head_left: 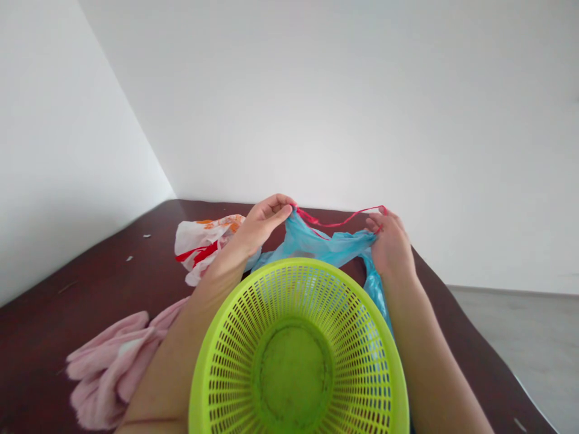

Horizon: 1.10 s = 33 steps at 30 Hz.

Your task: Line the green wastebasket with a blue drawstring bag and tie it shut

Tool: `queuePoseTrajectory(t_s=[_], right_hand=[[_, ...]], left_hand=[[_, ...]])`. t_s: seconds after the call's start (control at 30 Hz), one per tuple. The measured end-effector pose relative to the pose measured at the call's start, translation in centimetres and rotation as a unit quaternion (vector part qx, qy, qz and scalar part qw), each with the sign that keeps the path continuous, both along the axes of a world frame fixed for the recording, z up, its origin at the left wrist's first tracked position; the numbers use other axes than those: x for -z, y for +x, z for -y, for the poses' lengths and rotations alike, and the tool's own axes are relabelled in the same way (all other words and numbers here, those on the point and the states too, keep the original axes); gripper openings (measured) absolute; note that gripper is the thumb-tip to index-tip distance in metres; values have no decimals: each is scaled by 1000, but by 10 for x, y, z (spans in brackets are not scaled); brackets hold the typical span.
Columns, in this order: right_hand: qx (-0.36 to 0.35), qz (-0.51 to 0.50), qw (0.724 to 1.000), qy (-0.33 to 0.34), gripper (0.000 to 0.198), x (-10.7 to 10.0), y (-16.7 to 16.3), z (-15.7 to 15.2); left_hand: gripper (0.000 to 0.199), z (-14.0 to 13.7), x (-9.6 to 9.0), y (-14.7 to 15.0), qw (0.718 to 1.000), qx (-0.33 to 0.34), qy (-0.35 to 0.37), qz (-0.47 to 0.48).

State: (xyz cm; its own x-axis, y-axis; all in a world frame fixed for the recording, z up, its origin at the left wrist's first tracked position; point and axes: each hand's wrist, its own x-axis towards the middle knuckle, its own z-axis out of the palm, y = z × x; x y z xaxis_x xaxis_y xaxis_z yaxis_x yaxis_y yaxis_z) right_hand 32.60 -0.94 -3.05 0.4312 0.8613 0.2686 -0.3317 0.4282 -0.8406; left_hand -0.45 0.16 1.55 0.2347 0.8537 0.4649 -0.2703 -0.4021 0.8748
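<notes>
Beyond the rim of a green plastic basket (pixel 292 361), both of my hands stretch out a thin blue plastic bag (pixel 325 247). My left hand (pixel 269 217) pinches a corner of the bag together with a red drawstring (pixel 335 224) between thumb and fingers. On the other side, my right hand (pixel 391 241) is closed on the bag's right edge, with the red string looped at its fingertips. The string sags in the air between the two hands. Part of the bag hangs down behind the basket, where its lower end is hidden.
A crumpled white plastic bag with red and orange print (pixel 199 244) lies left of my left hand. Nearer me, a pink cloth (pixel 113 367) rests on the dark brown tabletop (pixel 90 301). White walls (pixel 316 90) rise behind; grey floor (pixel 511 331) shows at right.
</notes>
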Motion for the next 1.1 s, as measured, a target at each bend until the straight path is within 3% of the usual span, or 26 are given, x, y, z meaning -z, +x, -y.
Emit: queuePoseTrajectory(t_s=[0.07, 0.13, 0.2, 0.23, 0.33, 0.4, 0.47, 0.7, 0.87, 1.1], right_hand=[[114, 169, 979, 29, 70, 2, -15, 3], [191, 328, 923, 66, 94, 0, -28, 10], [196, 419, 880, 111, 95, -5, -37, 19], [169, 438, 873, 132, 87, -8, -40, 24], [7, 443, 884, 148, 34, -15, -44, 32], [-80, 426, 894, 117, 17, -16, -48, 34], [-109, 394, 907, 102, 14, -16, -52, 35], [-104, 325, 935, 98, 11, -17, -58, 38], [-175, 344, 920, 67, 19, -13, -63, 38], [-142, 365, 919, 47, 16, -8, -66, 34]], left_hand=[[30, 1, 4, 9, 1000, 6, 14, -25], [32, 2, 9, 18, 998, 38, 9, -50], [33, 5, 15, 27, 995, 73, -3, -72], [32, 6, 17, 31, 993, 85, -4, -83], [28, 10, 21, 40, 989, 97, 18, -111], [27, 12, 21, 42, 988, 89, 44, -118], [28, 12, 21, 42, 988, 75, 60, -122], [25, 6, 23, 33, 984, 25, 63, -162], [27, 7, 27, 33, 981, 57, 63, -176], [33, 7, 27, 29, 978, 64, 53, -190]])
